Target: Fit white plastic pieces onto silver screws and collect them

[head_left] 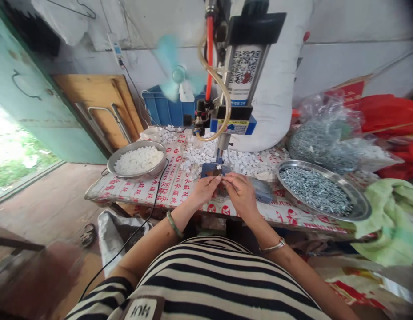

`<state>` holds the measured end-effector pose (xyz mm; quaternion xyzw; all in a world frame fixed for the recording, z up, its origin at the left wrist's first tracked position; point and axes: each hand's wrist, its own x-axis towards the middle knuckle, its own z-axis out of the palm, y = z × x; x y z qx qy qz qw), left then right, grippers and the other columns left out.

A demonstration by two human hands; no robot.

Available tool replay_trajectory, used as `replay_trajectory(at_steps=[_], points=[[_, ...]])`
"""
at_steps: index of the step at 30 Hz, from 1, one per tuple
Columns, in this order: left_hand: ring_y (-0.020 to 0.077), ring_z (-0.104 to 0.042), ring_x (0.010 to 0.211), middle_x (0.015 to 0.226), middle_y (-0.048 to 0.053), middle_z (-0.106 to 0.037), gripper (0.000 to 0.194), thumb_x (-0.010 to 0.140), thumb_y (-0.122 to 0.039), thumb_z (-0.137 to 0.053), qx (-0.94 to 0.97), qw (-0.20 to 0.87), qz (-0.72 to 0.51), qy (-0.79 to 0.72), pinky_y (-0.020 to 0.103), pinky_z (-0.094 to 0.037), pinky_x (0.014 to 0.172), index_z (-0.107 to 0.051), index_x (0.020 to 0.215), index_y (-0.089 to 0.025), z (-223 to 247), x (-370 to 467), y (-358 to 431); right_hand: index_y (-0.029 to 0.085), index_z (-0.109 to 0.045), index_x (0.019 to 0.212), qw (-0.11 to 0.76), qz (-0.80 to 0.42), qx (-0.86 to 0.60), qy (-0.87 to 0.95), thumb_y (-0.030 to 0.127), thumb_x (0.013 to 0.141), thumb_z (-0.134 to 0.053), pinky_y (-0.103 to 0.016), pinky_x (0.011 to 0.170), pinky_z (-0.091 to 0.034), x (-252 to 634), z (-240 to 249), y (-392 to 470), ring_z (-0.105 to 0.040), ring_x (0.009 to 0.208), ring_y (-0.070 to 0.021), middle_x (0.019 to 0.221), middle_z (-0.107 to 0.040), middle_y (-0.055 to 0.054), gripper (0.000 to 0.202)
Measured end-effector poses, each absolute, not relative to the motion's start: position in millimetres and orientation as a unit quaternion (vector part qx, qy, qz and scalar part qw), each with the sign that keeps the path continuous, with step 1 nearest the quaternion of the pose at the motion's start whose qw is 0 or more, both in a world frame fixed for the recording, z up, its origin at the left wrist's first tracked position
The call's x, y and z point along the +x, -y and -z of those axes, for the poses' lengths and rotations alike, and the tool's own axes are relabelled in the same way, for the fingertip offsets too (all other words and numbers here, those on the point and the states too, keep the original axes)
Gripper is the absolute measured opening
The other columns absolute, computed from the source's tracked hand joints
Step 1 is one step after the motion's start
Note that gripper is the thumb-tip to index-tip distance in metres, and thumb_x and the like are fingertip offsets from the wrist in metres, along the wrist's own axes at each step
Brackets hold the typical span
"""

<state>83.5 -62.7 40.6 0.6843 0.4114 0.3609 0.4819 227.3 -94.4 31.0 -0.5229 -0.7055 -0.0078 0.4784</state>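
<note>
My left hand [206, 192] and my right hand [241, 195] meet in front of the press, fingertips close together in a pinch. Whatever they hold is too small and too covered by the fingers to make out. Just beyond the fingertips, a small white plastic piece [218, 167] shows at the blue base [208, 170] of the press. Above it comes down the ram [222, 143] of the pneumatic press [241, 75]. Loose white plastic pieces [201, 153] lie scattered behind and around the base.
A metal bowl of white pieces [138, 160] stands left, a steel tray of metal pins [316, 189] right. Behind the tray sits a clear bag of metal pins [326, 138]. A fan [178, 74] and blue crate [159, 106] are at the back. A black cable [156, 195] crosses the table's left side.
</note>
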Motion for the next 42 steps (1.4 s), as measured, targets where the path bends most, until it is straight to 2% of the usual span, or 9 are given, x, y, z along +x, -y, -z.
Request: replay_trajectory(at_steps=[3,5,8,11,16,20,29,34,42], points=[[0.0156,-0.058,0.072,0.077,0.006,-0.063,0.029,0.084,-0.035,-0.043,0.810,0.239,-0.260,-0.468,0.026,-0.044,0.067,-0.064,0.079,-0.016,-47.1,60.4,34.0,0.021,-0.065,0.084,0.473,0.020,-0.540,0.696,0.027,0.083,-0.050,-0.037,0.083,-0.043,232.0,-26.7,92.0,-0.057,0.089,-0.0196,0.090,-0.066,-0.005,0.017],[0.0211,-0.059,0.086,0.096,0.009,-0.063,0.023,0.080,-0.029,-0.050,0.808,0.114,-0.166,-0.554,0.031,-0.046,0.075,-0.063,0.094,-0.017,-47.1,44.4,11.2,0.020,-0.064,0.084,0.476,0.019,-0.543,0.691,0.027,0.083,-0.049,-0.037,0.082,-0.043,232.6,-23.9,91.3,-0.057,0.089,-0.0195,0.089,-0.066,-0.005,0.016],[0.0262,-0.059,0.094,0.109,0.015,-0.058,0.027,0.077,-0.020,-0.053,0.784,0.063,-0.055,-0.615,0.036,-0.046,0.077,-0.059,0.103,-0.014,-38.3,28.0,-15.4,0.020,-0.063,0.083,0.485,0.009,-0.536,0.691,0.027,0.083,-0.049,-0.036,0.083,-0.043,229.5,-21.2,92.1,-0.057,0.089,-0.0188,0.091,-0.065,-0.006,0.016],[0.0261,-0.058,0.095,0.109,0.018,-0.057,0.029,0.076,-0.016,-0.053,0.787,0.058,-0.089,-0.608,0.036,-0.045,0.079,-0.056,0.104,-0.010,-26.7,21.2,-22.3,0.020,-0.062,0.083,0.493,-0.013,-0.530,0.689,0.029,0.083,-0.049,-0.035,0.084,-0.043,224.5,-21.8,93.8,-0.057,0.091,-0.0188,0.091,-0.065,-0.006,0.016],[0.0166,-0.059,0.076,0.088,0.007,-0.063,0.026,0.073,-0.015,-0.055,0.774,0.206,-0.327,-0.501,0.029,-0.045,0.073,-0.058,0.098,-0.015,-22.1,31.0,8.6,0.020,-0.059,0.090,0.502,-0.088,-0.541,0.668,0.032,0.085,-0.045,-0.030,0.073,-0.045,216.4,-30.8,91.6,-0.059,0.078,-0.0163,0.086,-0.065,-0.004,0.019],[0.0133,-0.059,0.074,0.090,0.004,-0.064,0.045,0.069,-0.015,-0.059,0.734,0.333,-0.429,-0.408,0.025,-0.045,0.071,-0.052,0.113,-0.020,-28.2,51.5,42.6,0.020,-0.058,0.092,0.460,-0.084,-0.548,0.693,0.027,0.085,-0.042,-0.028,0.069,-0.044,209.6,-37.3,85.6,-0.058,0.076,-0.0164,0.085,-0.064,-0.004,0.019],[0.0114,-0.058,0.077,0.088,0.002,-0.062,0.046,0.067,-0.017,-0.062,0.648,0.481,-0.480,-0.346,0.024,-0.045,0.072,-0.048,0.111,-0.018,-22.2,67.0,52.8,0.017,-0.059,0.107,0.329,0.108,-0.537,0.769,0.018,0.088,-0.037,-0.035,0.085,-0.037,206.4,-34.7,95.5,-0.054,0.100,-0.0207,0.111,-0.062,-0.008,0.029],[0.0093,-0.057,0.071,0.078,0.000,-0.061,0.044,0.062,-0.020,-0.069,0.548,0.605,-0.491,-0.303,0.022,-0.045,0.069,-0.050,0.101,-0.016,-30.7,69.4,51.5,0.021,-0.058,0.113,0.329,0.133,-0.543,0.761,0.020,0.087,-0.041,-0.037,0.086,-0.037,211.7,-34.9,97.3,-0.052,0.104,-0.0215,0.114,-0.060,-0.006,0.031],[0.0093,-0.058,0.069,0.080,0.000,-0.061,0.041,0.055,-0.022,-0.077,0.468,0.783,-0.327,-0.247,0.023,-0.047,0.066,-0.057,0.091,-0.017,-48.9,56.4,62.2,0.022,-0.061,0.106,0.389,0.115,-0.444,0.799,0.020,0.087,-0.042,-0.037,0.092,-0.036,220.2,-37.0,112.2,-0.051,0.103,-0.0176,0.102,-0.064,-0.005,0.027]])
